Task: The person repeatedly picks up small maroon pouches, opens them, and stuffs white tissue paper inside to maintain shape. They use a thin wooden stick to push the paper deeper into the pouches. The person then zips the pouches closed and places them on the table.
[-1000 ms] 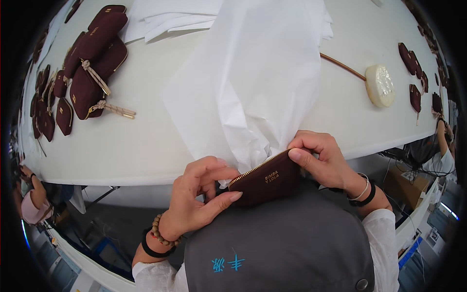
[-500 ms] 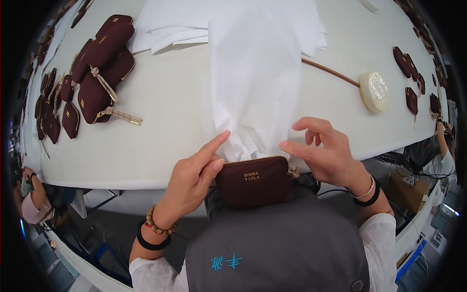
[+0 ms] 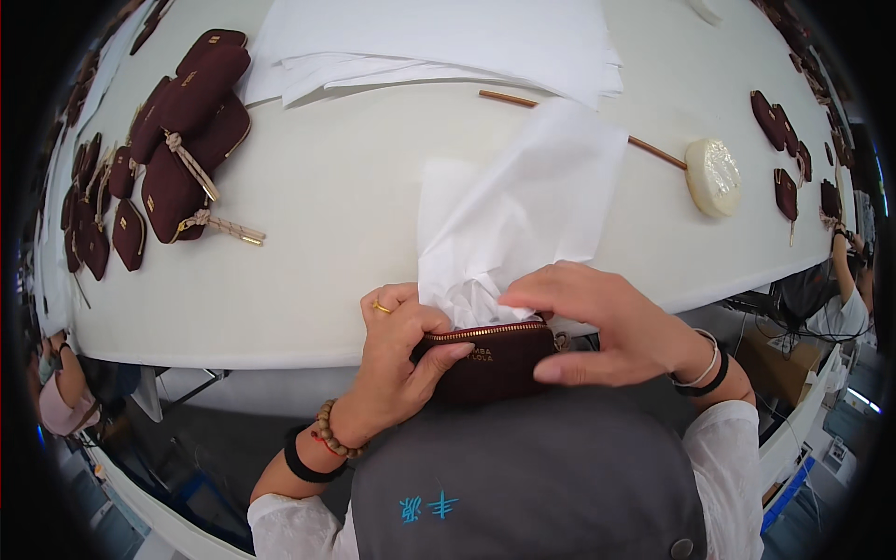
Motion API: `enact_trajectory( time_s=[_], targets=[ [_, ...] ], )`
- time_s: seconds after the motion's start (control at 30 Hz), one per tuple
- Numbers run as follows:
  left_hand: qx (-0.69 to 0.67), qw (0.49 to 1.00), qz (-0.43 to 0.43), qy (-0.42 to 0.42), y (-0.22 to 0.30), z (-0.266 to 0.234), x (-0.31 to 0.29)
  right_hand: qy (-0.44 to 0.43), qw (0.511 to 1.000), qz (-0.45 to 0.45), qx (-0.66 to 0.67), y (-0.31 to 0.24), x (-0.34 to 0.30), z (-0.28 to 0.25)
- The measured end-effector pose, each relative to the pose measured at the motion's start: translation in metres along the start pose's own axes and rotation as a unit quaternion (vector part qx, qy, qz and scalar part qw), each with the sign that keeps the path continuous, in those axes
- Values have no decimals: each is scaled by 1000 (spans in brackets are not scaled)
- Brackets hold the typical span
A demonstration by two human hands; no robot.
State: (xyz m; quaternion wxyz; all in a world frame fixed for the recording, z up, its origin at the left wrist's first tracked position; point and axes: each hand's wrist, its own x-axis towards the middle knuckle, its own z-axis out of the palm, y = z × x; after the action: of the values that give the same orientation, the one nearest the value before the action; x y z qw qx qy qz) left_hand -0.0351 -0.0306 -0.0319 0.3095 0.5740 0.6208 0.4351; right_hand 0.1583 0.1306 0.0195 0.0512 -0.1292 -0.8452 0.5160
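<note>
A dark burgundy zip pouch [image 3: 495, 381] lies in front of my apron at the table's near edge, its gold-toothed zip undone along the top. My left hand [image 3: 403, 343] grips the pouch's left end, thumb on the front and fingers at the back. White tissue paper [image 3: 527, 191] is crumpled into the pouch's mouth, and its long free part spreads over the table. With fingers stretched out, my right hand [image 3: 621, 322] reaches over the right end. Its fingertips touch the crumpled paper, while the thumb stays apart near the pouch's front.
Burgundy pouches with cord pulls [image 3: 191, 149] are heaped at the left. A stack of white sheets [image 3: 420, 47] lies at the far side. To the right are a brown stick [image 3: 658, 152] and a pale round wrapped disc [image 3: 713, 177], with more pouches [image 3: 786, 194] beyond. Other people work at both sides.
My left hand has closed on the pouch's left end. My right hand has moved left onto the paper at the opening. The paper's free end has dropped and swung right, uncovering more stick.
</note>
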Motion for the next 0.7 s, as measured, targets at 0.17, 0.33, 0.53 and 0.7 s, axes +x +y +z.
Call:
enact_trajectory(
  time_s=[0.17,0.33,0.53,0.7],
  targets=[
    [-91,995,41,12,5,5,-3,-18,997,-65,-28,5,-7,13],
    [-406,885,-230,-12,23,0,-2,-27,999,-7,44,12,-7,16],
    [-380,907,-180,-4,12,-6,0,23,928,185,322,1,-4,21],
    [-250,959,-130,-39,9,-23,-1,70,961,125,235,5,-8,18]
  ],
)
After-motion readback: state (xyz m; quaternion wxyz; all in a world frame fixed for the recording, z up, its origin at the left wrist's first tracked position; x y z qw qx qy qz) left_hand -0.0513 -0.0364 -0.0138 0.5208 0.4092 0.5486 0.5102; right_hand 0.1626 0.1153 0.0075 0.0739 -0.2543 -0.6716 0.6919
